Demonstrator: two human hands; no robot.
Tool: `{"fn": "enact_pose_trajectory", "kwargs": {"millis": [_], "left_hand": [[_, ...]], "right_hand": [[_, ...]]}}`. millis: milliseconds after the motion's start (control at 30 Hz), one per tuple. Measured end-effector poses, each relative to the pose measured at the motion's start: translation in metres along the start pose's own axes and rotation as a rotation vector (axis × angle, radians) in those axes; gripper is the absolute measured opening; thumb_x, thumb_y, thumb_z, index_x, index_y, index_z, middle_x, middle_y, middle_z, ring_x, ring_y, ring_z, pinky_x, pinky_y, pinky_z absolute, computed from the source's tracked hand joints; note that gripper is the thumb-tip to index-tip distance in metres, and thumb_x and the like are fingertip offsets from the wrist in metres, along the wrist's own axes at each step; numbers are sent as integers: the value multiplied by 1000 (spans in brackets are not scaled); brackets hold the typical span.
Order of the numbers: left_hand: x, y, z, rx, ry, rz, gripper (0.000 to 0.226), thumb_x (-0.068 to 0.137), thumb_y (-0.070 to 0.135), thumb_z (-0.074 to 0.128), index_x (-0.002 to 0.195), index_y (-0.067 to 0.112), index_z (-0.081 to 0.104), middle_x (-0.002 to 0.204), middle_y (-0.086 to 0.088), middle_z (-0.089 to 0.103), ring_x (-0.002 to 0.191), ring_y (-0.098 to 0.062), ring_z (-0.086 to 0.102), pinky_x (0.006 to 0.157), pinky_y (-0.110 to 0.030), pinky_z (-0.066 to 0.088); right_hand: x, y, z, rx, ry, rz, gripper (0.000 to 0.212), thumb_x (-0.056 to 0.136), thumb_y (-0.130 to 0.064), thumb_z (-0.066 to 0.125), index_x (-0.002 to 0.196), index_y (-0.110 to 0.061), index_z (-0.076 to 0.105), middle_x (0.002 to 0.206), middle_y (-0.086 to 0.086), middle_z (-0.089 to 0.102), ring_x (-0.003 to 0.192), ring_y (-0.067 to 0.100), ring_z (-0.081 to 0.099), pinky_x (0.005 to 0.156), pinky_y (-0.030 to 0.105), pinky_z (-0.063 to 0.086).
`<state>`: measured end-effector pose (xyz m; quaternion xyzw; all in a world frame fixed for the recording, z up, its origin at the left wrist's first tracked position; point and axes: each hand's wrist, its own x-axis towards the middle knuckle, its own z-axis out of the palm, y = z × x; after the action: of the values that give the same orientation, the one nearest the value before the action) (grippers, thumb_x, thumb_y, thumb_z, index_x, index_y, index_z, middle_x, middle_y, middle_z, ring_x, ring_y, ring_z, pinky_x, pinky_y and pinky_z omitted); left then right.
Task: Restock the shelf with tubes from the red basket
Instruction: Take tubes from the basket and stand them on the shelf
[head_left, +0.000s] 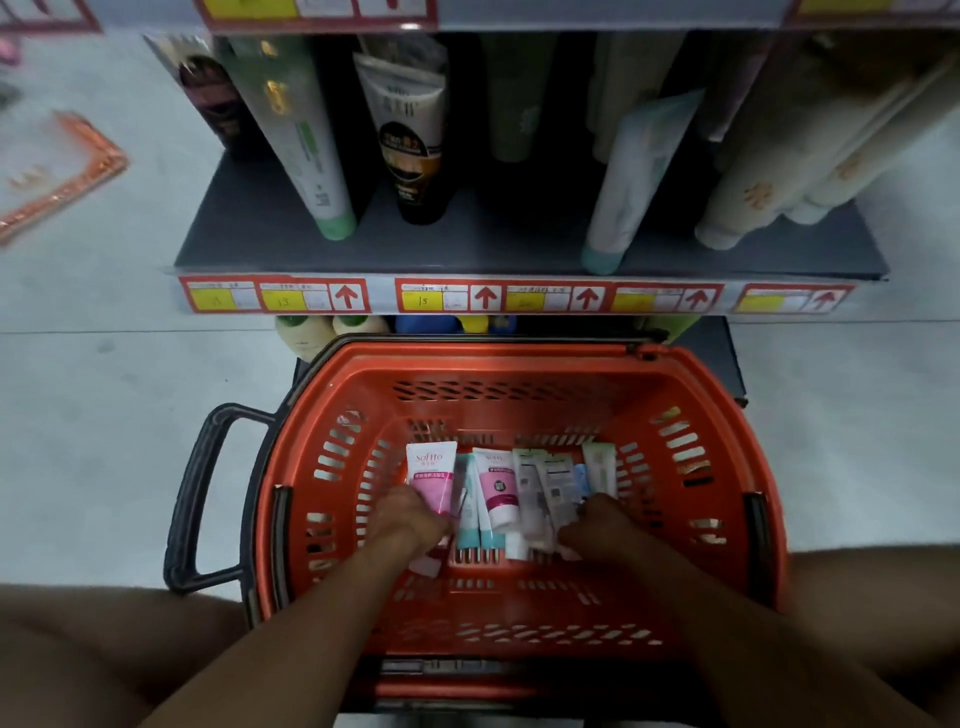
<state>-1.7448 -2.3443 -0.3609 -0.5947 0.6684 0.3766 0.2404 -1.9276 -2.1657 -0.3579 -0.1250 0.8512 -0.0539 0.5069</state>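
Tubes (511, 493) lying side by side on the floor of the red basket (727, 441), below the shelf (467, 244). Left hand (410, 517) curled over a pink-and-white tube (432, 475); right hand (602, 522) down on the grey tubes, grip impossible to tell.

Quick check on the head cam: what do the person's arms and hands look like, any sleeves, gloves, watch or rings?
Both forearms are bare up to the frame edge: no sleeves in view. The left hand and right hand wear no gloves. No watch or wristband shows on either wrist. Rings cannot be ruled out, since the fingers are mostly hidden among the tubes and the picture is dim.
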Motion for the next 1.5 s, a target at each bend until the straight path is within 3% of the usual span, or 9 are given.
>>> {"fn": "enact_pose_trajectory", "kwargs": {"millis": [100,267,433,600,767,900,1067,1300,1500], "left_hand": [[-22,4,-6,-121,89,103,49,75,39,91,99,28,50,102,0,73,79,-15,69,68,-31,60],[-55,11,-17,-196,218,219,62,68,59,87,116,26,65,108,2,76,90,-19,71,74,-28,55],[-95,22,-31,-282,315,302,59,71,55,88,114,22,63,103,1,73,89,-23,68,71,-28,47],[-133,36,-49,-345,386,446,52,76,48,87,113,24,60,93,11,66,81,-12,63,63,-26,46],[-167,58,-81,-379,500,591,55,75,51,88,114,26,59,102,8,73,78,-6,62,61,-22,46],[-196,78,-111,-415,599,673,62,75,55,87,122,24,61,106,9,73,85,-9,66,71,-29,55],[-234,101,-146,-470,718,789,60,74,57,86,120,27,62,100,13,72,84,-3,67,68,-22,52],[-273,132,-195,-481,805,918,59,75,60,84,119,30,60,98,17,69,84,4,64,66,-15,48],[-289,165,-238,-508,921,964,59,71,64,82,114,32,58,97,15,69,86,-8,68,75,-38,60]], "right_hand": [[-17,-4,-4,44,52,-102,59,72,-25,76,125,-4,61,100,5,72,88,19,69,66,23,51],[-62,-13,-14,76,206,-271,55,80,-27,78,129,-12,57,122,7,69,113,26,65,83,25,46],[-93,-16,-26,201,319,-425,48,72,-29,79,115,-16,60,110,-3,72,103,20,69,86,32,56],[-133,-31,-43,414,402,-578,43,82,-23,75,115,-27,48,102,-11,64,91,11,65,78,30,54],[-168,-51,-66,735,334,-642,36,92,-3,62,123,-15,50,101,9,64,80,20,67,70,36,60],[-190,-65,-92,864,374,-717,51,85,1,73,126,-11,46,103,14,64,73,19,69,63,31,61],[-220,-78,-126,1127,205,-903,44,86,3,76,123,-12,58,114,18,70,103,34,71,93,53,58],[-266,-97,-178,1025,343,-1081,30,84,-12,80,110,-22,70,107,-1,78,105,21,72,89,38,59],[-288,-125,-231,1020,519,-1198,35,86,0,76,115,-14,63,110,-2,76,103,12,73,82,24,58]]}}
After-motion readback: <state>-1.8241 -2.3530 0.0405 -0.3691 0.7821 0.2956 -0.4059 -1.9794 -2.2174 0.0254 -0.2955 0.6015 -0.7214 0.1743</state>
